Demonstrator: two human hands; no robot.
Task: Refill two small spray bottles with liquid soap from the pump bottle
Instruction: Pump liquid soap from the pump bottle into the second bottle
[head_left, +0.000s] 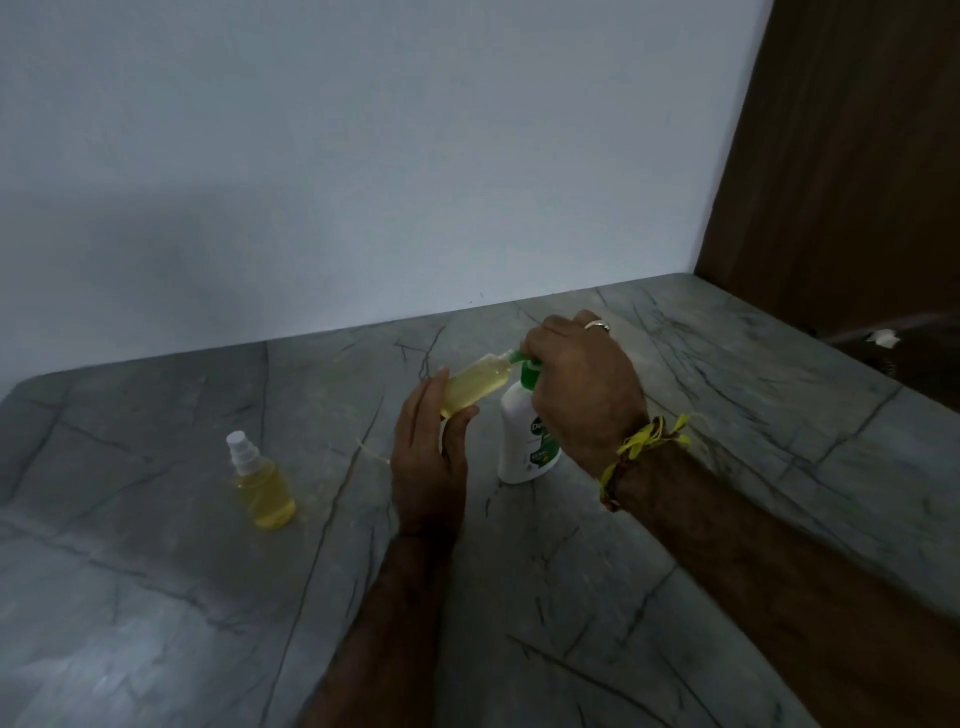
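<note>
My left hand (431, 457) holds a small clear spray bottle (475, 388) with yellow liquid, tilted so its open neck points at the green pump nozzle. My right hand (582, 384) rests on top of the green pump head of the white pump bottle (527, 441), which stands upright on the grey marble table (675, 545). A second small spray bottle (262, 483), capped in white and holding yellow liquid, stands upright to the left, well apart from both hands.
A pale wall runs along the table's far edge. A brown wooden panel (841, 156) rises at the right. A small white thing (883, 338) lies beyond the table's right edge.
</note>
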